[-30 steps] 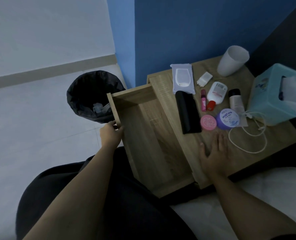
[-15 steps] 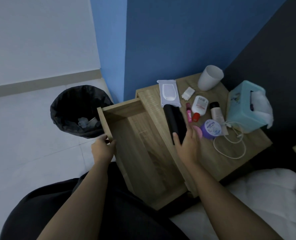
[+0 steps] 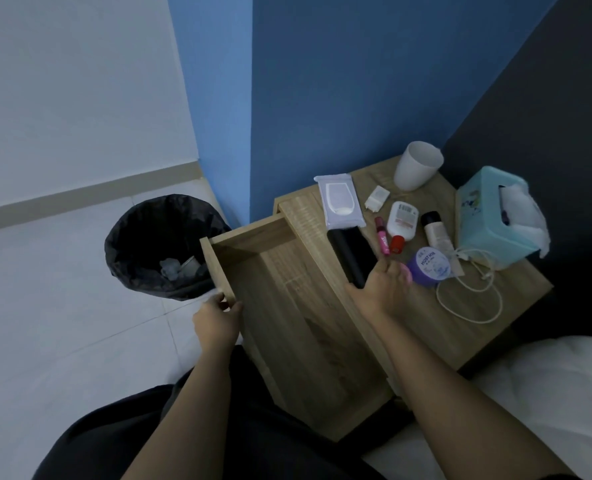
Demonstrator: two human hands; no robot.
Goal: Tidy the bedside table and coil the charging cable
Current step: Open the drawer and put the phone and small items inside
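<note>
Notably, your right hand (image 3: pixel 379 289) gripped the near end of the flat black case (image 3: pixel 351 254) on the bedside table (image 3: pixel 516 289), fingers curled around it. Your left hand (image 3: pixel 215 322) pinched the front edge of the open drawer (image 3: pixel 218 268). The white charging cable (image 3: pixel 473 320) lay uncoiled in loose loops on the tabletop, just beside the teal tissue box (image 3: pixel 484 216).

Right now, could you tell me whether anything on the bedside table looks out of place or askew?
The white charging cable sprawls in loose, uncoiled loops beside the tissue box. The red-capped bottle lies on its side. Nothing looks spilled or damaged.
</note>
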